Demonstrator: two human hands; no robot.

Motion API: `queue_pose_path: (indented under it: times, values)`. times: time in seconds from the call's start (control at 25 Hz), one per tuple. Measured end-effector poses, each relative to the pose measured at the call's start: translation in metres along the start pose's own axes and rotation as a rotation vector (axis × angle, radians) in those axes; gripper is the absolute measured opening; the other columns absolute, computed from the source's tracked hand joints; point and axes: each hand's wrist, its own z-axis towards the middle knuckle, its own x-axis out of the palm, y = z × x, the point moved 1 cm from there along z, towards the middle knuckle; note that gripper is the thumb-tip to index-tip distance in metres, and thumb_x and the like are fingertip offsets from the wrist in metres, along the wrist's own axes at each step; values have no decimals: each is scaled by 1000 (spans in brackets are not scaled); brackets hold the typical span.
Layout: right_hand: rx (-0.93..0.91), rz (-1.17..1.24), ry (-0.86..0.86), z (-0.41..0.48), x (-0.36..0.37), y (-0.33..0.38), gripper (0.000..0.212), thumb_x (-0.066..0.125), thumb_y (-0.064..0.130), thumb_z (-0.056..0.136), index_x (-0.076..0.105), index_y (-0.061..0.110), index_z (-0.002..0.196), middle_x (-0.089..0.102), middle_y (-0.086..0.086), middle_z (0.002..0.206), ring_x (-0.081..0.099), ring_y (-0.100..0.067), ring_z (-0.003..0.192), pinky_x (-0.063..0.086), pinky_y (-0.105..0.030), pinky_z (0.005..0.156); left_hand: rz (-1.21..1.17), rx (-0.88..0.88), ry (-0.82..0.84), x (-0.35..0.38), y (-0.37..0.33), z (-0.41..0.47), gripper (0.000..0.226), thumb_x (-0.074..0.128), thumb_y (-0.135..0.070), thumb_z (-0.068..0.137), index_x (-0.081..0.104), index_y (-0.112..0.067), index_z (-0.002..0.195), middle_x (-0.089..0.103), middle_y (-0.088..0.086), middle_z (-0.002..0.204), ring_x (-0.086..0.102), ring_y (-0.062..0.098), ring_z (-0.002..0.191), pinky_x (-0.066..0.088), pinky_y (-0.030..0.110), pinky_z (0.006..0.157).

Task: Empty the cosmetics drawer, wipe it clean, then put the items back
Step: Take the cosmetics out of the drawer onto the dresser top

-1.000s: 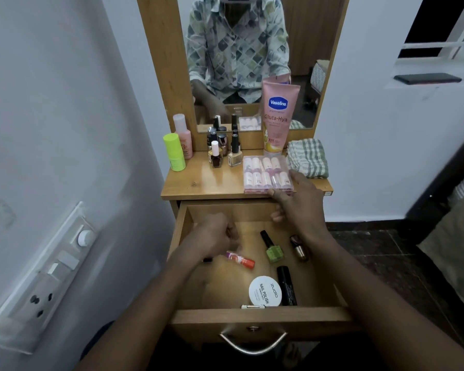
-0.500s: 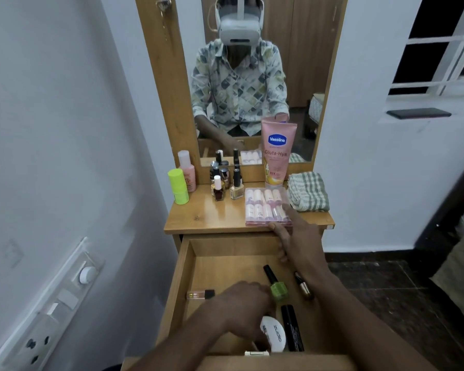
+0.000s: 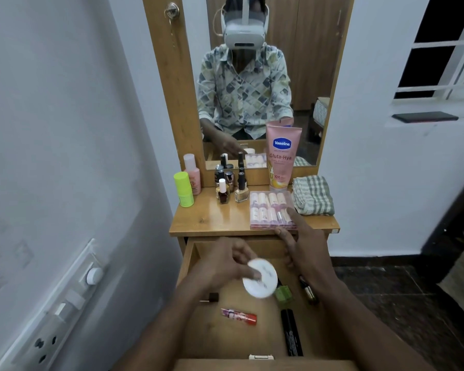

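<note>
Your left hand [image 3: 225, 266] now holds the tin [image 3: 261, 281] up above the drawer [image 3: 190, 259], pinching its rim, while your right hand [image 3: 304, 250], gripping nothing, touches the box [image 3: 268, 210] behind the drawer; keep the tin level.

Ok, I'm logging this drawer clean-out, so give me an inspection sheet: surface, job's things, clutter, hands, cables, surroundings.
Surface: wooden dresser top, glossy; drawer open below it.
Job's things: white tin held above the drawer; lip balm, black tube, green polish and dark bottle in the drawer; pack, Vaseline tube, polish bottles, green bottle, pink bottle and cloth on top.
Clutter: small white piece at the drawer's front.
Hands: left hand holds the tin; right hand rests its index finger on the pack.
Cables: headset cord, in the mirror only.
Surroundings: mirror, switchboard on the left wall, window at right.
</note>
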Motion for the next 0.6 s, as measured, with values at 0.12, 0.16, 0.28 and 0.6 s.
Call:
queue_pose_path:
  times: [0.12,0.16,0.28,0.6]
  values:
    - [-14,-27,-10,2,2,-3,59,61,45,93,35,43,146,73,-9,92,68,-18,60,61,-41,54,-309,-93,-594,-48,4,6,31,91,-19,64,74,-14,89,77,5,80,71,18,66,54,30,60]
    - [-19,-39,-13,2,2,-4,60,60,46,93,34,42,147,72,-10,99,69,-21,67,61,-41,58,-366,-127,-755,-65,11,7,31,92,-20,63,74,-12,88,76,7,79,71,20,64,56,32,60]
    - [-22,-47,-13,3,4,-7,63,58,51,92,27,45,147,72,-13,100,70,-26,73,61,-43,62,-292,-190,-961,-98,32,15,33,94,-26,56,76,-11,79,75,8,73,73,26,63,62,43,67]
    - [-39,-66,-10,4,2,-8,60,59,47,94,32,44,147,71,-8,87,66,-17,58,61,-41,57,61,-250,-1003,-107,27,41,34,90,-29,66,77,-3,83,74,13,83,67,29,77,43,30,62]
